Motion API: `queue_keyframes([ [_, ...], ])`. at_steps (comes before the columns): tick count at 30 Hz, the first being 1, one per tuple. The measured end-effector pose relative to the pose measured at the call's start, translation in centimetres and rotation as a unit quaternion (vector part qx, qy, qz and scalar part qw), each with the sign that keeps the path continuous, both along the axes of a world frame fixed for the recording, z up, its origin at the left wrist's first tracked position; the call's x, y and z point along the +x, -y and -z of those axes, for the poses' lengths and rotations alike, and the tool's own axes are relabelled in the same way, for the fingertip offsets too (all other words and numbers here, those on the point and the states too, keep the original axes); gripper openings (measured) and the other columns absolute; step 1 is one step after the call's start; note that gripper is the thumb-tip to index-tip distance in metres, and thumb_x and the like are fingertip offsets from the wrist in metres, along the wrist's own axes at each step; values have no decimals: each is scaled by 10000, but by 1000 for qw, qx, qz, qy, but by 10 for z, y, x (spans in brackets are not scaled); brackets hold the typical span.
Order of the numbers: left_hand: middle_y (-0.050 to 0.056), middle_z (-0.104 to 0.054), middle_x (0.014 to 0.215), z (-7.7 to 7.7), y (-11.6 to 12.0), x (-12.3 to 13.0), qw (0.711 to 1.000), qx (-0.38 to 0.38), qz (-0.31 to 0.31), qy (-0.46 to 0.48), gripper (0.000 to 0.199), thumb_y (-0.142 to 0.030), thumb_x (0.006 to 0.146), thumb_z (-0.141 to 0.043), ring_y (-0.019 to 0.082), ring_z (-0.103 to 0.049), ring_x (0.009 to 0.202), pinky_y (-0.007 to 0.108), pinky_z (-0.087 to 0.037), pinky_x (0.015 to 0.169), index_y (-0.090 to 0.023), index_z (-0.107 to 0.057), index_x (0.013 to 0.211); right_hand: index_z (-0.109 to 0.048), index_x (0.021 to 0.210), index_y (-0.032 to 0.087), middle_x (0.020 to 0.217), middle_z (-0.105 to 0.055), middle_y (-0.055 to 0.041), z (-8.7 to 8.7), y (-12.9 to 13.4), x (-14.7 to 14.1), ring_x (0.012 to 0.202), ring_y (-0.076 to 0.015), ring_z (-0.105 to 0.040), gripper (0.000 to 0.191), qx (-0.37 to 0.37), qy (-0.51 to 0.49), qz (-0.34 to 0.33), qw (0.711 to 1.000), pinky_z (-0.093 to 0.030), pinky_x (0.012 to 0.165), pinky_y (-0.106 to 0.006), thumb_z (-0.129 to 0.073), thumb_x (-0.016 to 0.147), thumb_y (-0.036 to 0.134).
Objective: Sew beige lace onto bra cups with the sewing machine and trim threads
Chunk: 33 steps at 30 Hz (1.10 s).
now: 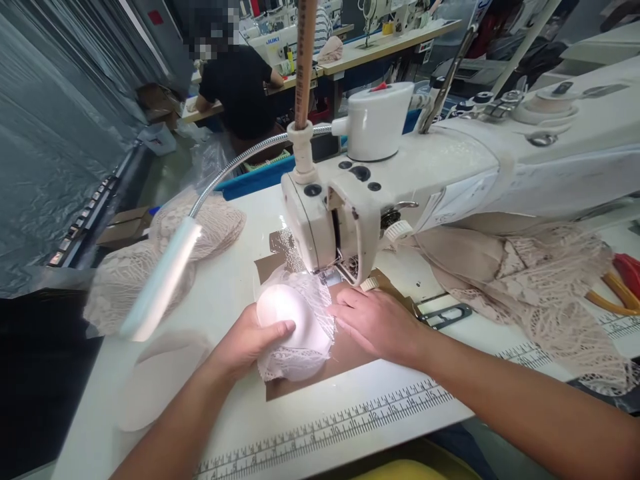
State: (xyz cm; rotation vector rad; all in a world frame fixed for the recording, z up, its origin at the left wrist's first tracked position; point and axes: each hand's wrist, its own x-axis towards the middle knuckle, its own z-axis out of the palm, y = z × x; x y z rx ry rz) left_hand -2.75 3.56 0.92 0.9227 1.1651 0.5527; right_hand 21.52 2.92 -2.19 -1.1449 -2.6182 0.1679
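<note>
A pale moulded bra cup (305, 320) with lace around its edge lies on brown card under the head of a white sewing machine (320, 227). My left hand (255, 337) grips the cup from the left, thumb on top and the other fingers beneath it. Close to the needle area, my right hand (375, 323) rests with its fingertips at the lace on the cup's right edge. Its fingers lie stretched out over the brown card (350, 343). The needle tip itself is hidden behind the machine's guard.
Stacked lace cups (200, 227) lie at the left, below a bendy lamp (165, 280). Beige lace garments (500, 260) and orange-handled scissors (613, 293) are at the right. A printed ruler (350, 427) runs along the front edge. Another person (235, 87) sits at a machine behind.
</note>
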Motion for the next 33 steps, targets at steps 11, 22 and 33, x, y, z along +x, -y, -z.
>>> queue_keyframes([
  [11,86,-691,888,3,4,0,999,35,25,-13,368,-359,709,-739,214,-626,817,270,-510,710,-118,-659,975,-608,906,179,771,-518,-14,0,1,0,624,-129,-366,176,17,10,28,999,-224,581,-281,-449,859,123],
  [22,89,-705,896,12,-1,-1,999,47,2,-19,364,-381,715,-726,252,-643,849,295,-519,716,-127,-670,969,-621,1012,167,835,-607,-31,-3,-2,-6,621,-130,-422,259,30,39,65,997,-234,572,-297,-456,830,84],
  [33,96,-688,935,16,-3,4,996,73,-17,-50,443,-428,705,-724,253,-621,874,290,-514,736,-117,-667,1017,-611,1103,149,797,-634,-58,-2,-2,-7,698,-173,-502,306,39,34,97,994,-281,608,-309,-425,863,111],
])
